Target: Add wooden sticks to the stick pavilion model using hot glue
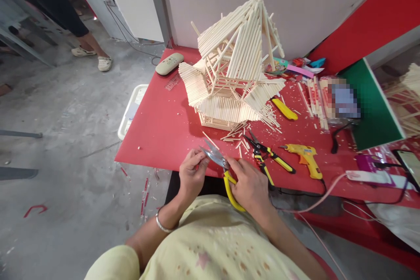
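Observation:
My right hand (pixel 251 183) is closed on a pair of scissors (pixel 215 156) with yellow handles, its blades parted and aimed up and left. Close to the blade tips, my left hand (pixel 193 170) pinches with thumb and finger. Whatever sits in that pinch is too small to make out. Beyond both hands stands a pavilion-like model (pixel 226 109) built from pale wooden sticks, with a peaked, partly open roof. Cut stick pieces (pixel 234 135) lie around its base.
Yellow-and-black pliers (pixel 278 162) and a yellow glue gun (pixel 305 157) lie right of my hands on the red table (pixel 147 135). A glasses case (pixel 169 64) is at the back left. A green board (pixel 374 105) stands at the right. Another person's legs (pixel 88 39) show at upper left.

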### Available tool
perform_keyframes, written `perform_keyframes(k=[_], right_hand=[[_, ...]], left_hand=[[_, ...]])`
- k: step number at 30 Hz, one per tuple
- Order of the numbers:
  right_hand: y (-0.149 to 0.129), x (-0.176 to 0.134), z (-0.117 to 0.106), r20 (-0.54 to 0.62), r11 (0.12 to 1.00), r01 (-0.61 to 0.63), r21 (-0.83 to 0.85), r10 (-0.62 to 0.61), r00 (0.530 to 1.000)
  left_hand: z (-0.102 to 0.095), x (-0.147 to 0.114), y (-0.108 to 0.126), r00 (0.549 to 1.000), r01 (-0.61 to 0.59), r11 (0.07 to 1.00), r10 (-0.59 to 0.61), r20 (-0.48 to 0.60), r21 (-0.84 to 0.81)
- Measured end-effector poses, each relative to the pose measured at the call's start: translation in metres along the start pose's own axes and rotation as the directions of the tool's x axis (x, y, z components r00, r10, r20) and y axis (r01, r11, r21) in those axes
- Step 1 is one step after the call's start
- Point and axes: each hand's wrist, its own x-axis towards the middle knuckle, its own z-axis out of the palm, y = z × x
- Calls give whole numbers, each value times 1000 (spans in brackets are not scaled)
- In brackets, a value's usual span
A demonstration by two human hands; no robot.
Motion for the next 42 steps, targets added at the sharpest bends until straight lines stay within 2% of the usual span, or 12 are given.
perform_keyframes(k=[9, 14, 19, 22, 24, 27, 30, 35, 42], right_hand=[[3, 0, 2, 43, 998, 12, 55, -14, 999], [5, 0, 7, 19, 999, 1, 51, -2, 1000], [9, -3, 16, 39, 989, -49, 136, 44, 998], [9, -3, 13, 43, 984, -46, 172, 39, 998], [8, -2, 9, 41, 988, -30, 149, 24, 999], [5, -1, 4, 37, 996, -22, 91, 19, 999], [1, -1, 5, 22, 998, -30, 59, 29, 999], [-5, 0, 12, 7, 997, -31, 72, 30, 1000], [-8, 0, 18, -10, 993, -21, 115, 22, 1000]], left_hand=[[-5, 5, 0, 997, -66, 989, 61, 40, 131], [-5, 4, -3, 996, -81, 985, 76, 40, 150], [-5, 4, -1, 997, -67, 987, 62, 35, 145], [-4, 6, -1, 1000, 1, 998, -1, 15, 57], [-2, 7, -3, 994, 109, 991, -108, 20, -80], [2, 7, -8, 953, 302, 904, -297, 63, -302], [6, 7, -11, 914, 393, 812, -397, 86, -431], [9, 4, -11, 903, 405, 780, -423, 74, -478], [12, 1, -11, 939, 309, 835, -343, 9, -455]])
